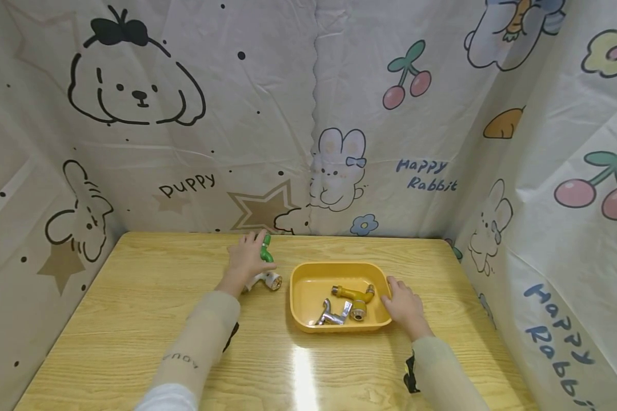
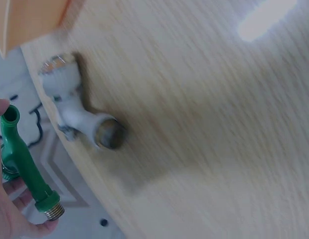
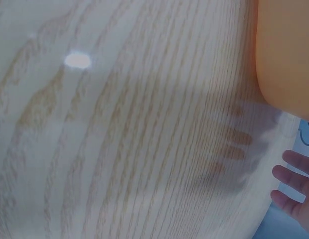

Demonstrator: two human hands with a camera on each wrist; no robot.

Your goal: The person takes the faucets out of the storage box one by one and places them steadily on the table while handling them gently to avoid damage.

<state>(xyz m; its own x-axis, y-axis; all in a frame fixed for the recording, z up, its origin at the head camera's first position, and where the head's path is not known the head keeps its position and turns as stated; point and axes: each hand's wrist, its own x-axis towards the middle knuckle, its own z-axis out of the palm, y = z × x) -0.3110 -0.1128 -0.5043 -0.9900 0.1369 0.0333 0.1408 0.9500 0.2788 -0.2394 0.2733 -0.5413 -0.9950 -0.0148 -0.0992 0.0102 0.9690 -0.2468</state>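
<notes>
So the left hand [image 1: 245, 260] has the shiny green angled tap with a brass-coloured threaded end [image 2: 25, 167] pinched between thumb and fingers, apparently clear of the tabletop near its back edge. My guess: rigid, dense for its size, hard to break, a bit slick on that glossy coat, so I'd grab the thick middle of the body and not the narrow ends. The right hand [image 1: 405, 303] has its fingers loosely spread by the right wall of the yellow-orange rounded plastic tray [image 1: 313, 285]; can't tell if the thumb actually presses the rim. Right below the left hand lies a grey-white metal tap [image 2: 77, 112], easy to knock imo. The tray holds a yellow tap [image 1: 357, 295] and a chrome one [image 1: 334, 317], both crowding its right half. Past the light wood table [image 1: 185, 268] hangs a cartoon-print curtain [image 1: 288, 85].
</notes>
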